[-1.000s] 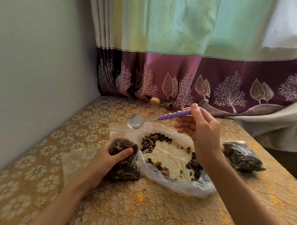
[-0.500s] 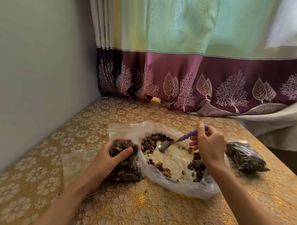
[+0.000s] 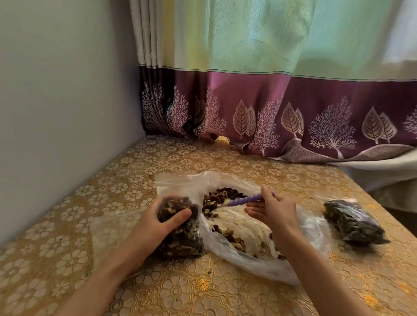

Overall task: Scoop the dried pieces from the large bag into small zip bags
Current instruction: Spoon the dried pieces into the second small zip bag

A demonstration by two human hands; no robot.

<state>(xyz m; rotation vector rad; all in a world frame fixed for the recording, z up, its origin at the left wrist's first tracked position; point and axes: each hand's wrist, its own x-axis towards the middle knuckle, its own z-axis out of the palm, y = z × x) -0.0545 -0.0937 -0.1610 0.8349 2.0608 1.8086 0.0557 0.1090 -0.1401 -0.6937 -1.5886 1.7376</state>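
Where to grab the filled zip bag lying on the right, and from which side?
Take the filled zip bag across its bulging middle, from above. It lies flat on the table, elongated and packed dark; its clear top edge looks too blurred to pinch reliably.

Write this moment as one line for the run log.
left hand grips small zip bag | right hand holds purple spoon, bowl in dried pieces | large bag open | filled bag aside

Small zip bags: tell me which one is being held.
The small zip bag gripped by the left hand, beside the large bag; the other filled bag lies untouched at right.
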